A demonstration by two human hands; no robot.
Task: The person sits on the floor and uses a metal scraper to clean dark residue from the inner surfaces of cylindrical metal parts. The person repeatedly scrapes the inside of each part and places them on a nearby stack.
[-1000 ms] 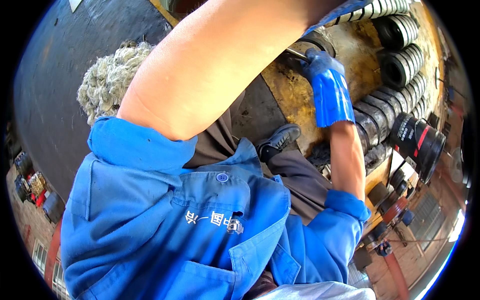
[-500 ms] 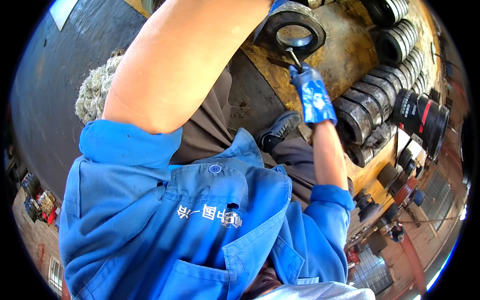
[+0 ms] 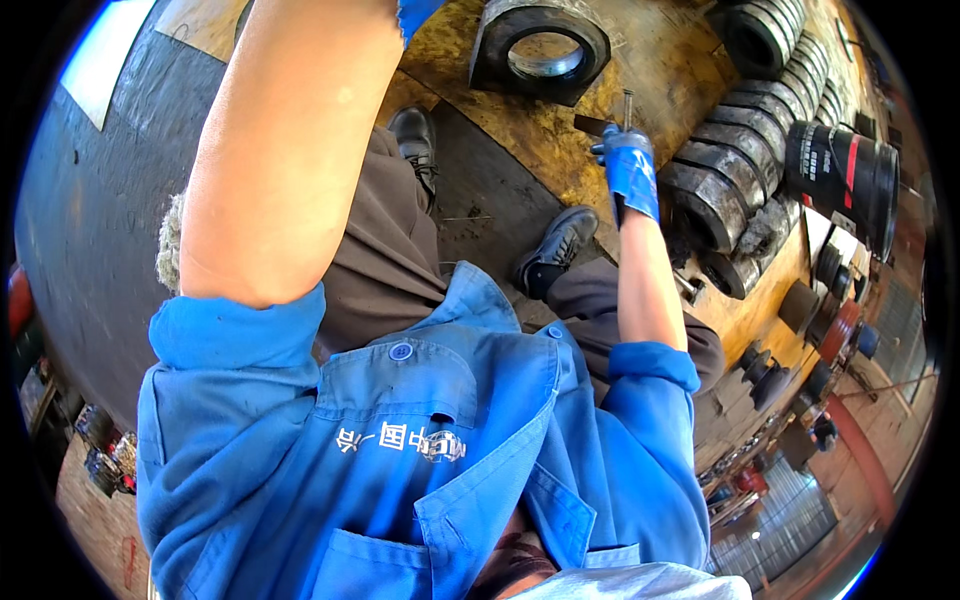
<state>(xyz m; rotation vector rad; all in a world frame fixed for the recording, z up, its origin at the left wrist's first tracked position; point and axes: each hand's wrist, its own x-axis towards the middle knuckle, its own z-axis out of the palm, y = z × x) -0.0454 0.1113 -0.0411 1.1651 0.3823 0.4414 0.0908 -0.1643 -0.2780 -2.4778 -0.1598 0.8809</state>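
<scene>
I judge the metal rod (image 3: 628, 106), above the yellow surface (image 3: 675, 85) inward of its diagonal left edge, stiff, weighty, perhaps slick, best held by its shank, where my right hand (image 3: 630, 172) wraps its fingers; the left hand's fingers, out of frame, I can't tell.

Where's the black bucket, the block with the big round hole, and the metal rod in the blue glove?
Bucket (image 3: 838, 183): head view, on its black side.
Block (image 3: 545, 88): head view, on its face, below the hole.
Rod (image 3: 628, 112): head view, on its shaft.
</scene>
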